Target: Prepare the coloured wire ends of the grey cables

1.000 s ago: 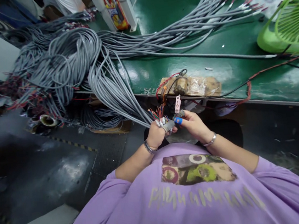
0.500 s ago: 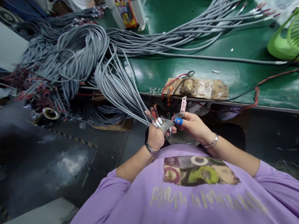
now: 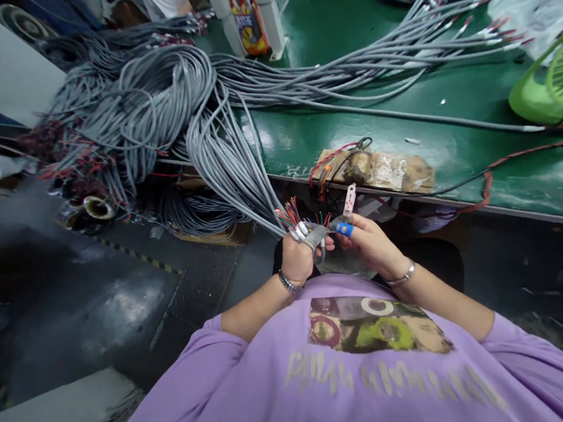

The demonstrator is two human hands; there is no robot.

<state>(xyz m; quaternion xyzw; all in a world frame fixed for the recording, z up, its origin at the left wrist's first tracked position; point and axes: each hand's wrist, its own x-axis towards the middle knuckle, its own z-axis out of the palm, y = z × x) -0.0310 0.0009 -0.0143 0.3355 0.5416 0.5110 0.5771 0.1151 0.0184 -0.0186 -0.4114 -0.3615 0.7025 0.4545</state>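
Observation:
My left hand is closed around a bunch of grey cables. Their stripped ends, with thin coloured wires and white sleeves, stick up above the fist. One grey cable end points across toward my right hand. Blue tape wraps the right thumb. That hand pinches a small flat pink tool with a hole in its upper end; its lower part is hidden by the fingers. Fine wires lie between the two hands, and whether the right fingers also grip one is too small to tell.
A large heap of grey cable coils hangs over the edge of the green table. Past my hands, a taped wooden block lies at the edge. A green fan stands at right; a white post rises behind.
My right hand with the pink tool has drawn slightly to the right, away from the cable end. My left hand keeps its hold. The whole view has shifted a little.

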